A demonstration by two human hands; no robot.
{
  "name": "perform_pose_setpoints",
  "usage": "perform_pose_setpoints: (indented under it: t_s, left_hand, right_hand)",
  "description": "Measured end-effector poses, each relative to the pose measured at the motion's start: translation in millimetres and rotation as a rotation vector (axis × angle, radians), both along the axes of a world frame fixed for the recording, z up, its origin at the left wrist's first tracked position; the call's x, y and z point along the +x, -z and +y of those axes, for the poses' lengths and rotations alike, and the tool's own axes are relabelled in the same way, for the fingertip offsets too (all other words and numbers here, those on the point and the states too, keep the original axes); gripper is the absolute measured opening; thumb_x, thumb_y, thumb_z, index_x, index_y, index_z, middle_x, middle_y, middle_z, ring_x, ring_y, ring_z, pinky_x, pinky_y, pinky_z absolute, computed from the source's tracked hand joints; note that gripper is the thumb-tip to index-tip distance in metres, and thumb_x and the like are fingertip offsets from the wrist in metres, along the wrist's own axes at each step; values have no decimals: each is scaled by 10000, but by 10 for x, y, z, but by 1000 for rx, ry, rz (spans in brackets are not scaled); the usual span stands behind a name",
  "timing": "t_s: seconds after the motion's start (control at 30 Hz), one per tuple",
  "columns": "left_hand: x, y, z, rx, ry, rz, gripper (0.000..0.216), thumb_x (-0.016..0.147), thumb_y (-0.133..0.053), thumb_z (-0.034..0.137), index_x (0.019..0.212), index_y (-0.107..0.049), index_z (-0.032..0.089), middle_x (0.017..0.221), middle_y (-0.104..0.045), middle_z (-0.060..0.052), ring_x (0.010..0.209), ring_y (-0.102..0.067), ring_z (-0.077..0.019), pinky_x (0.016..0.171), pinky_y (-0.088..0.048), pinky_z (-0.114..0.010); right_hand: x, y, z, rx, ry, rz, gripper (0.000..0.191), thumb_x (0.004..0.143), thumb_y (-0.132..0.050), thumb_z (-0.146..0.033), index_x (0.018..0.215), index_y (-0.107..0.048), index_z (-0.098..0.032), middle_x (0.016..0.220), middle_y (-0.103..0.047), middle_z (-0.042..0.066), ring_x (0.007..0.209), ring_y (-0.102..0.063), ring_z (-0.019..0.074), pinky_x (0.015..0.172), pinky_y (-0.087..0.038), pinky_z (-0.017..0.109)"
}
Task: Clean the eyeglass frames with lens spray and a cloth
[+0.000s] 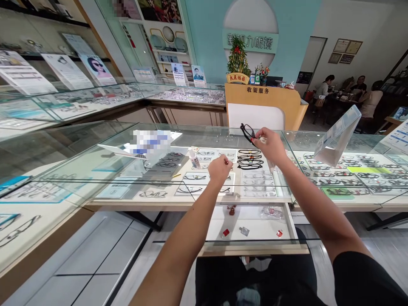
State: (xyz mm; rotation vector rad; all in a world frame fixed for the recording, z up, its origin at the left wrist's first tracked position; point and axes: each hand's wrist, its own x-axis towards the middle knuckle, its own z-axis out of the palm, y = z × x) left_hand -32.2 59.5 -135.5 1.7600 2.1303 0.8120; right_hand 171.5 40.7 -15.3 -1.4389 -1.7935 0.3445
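Observation:
A pair of black eyeglasses is in my right hand, raised over the glass counter. Something whitish, perhaps a cloth, shows by those fingers. My left hand is closed in a pinch, lower and to the left; a small dark red spot shows at its fingertips, too small to name. Beyond the hands, several black frames lie in a column on the display. A small white bottle stands left of my left hand. Below, an open drawer holds a red tag and a grey tag.
The glass counter spans the view, with rows of eyeglasses to the right. A folded white sign stands on it, and papers lie at left. A wooden cashier desk is behind; people sit far right.

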Motion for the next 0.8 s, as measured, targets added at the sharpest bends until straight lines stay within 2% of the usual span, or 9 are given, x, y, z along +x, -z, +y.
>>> perform_pose_setpoints:
  t_s: [0.13,0.2,0.27,0.33,0.47,0.6,0.7,0.8]
  left_hand:
    - [66,-93,-64,176,65,-199,141,867,-654,239,765,-557,246,809,-748,-8,813,-674,-210,763,-426,-324]
    - [120,-136,-128,250,141,-380,119,832,-666,263,746,-588,240,760,-716,-3,770,-651,-191,769,-454,-314]
    - [182,-171,-205,272,222,-535,132,818,-669,328,742,-615,235,730,-691,-5,731,-623,-181,741,-464,-311]
    - [246,-198,-282,260,296,-648,201,806,-680,416,750,-622,231,720,-678,-11,699,-591,-174,704,-457,-311]
    - [352,-230,-372,230,409,-784,304,770,-719,515,772,-610,231,697,-651,-5,679,-572,-161,696,-458,-309]
    - [401,-229,-350,137,537,-861,272,733,-726,456,736,-563,239,575,-545,39,588,-498,-133,666,-436,-307]
    - [400,-226,-302,34,641,-931,293,698,-752,404,691,-506,246,539,-436,69,534,-431,-112,628,-411,-308]
    - [379,-242,-256,-43,657,-1015,343,747,-758,400,685,-456,252,532,-335,83,532,-406,-112,625,-402,-308]
  right_hand:
    - [124,253,-449,-1,-2,99,151,934,-632,-399,968,-652,-253,1061,-835,84,1053,-759,296,835,-514,357]
    - [203,385,-566,8,20,94,176,953,-609,-425,1002,-645,-259,1110,-847,90,837,-744,262,775,-500,357]
    - [273,509,-624,19,28,82,198,976,-585,-440,1046,-639,-263,1149,-854,89,596,-635,204,721,-484,359]
    - [315,626,-642,42,28,98,202,989,-571,-440,1070,-634,-266,1138,-861,80,507,-566,175,692,-479,352]
    - [295,824,-635,113,38,89,201,991,-577,-435,1083,-651,-272,1030,-863,62,683,-731,228,703,-502,329]
    - [233,950,-615,194,-1,-49,235,1024,-557,-425,1112,-705,-265,935,-849,64,805,-785,261,710,-509,331]
    - [215,1001,-576,243,-18,-104,251,1051,-543,-399,1112,-745,-262,964,-858,78,842,-791,254,731,-526,330]
    - [215,1024,-519,256,-29,-135,238,1061,-558,-369,1104,-770,-269,1024,-868,81,904,-797,248,767,-542,326]
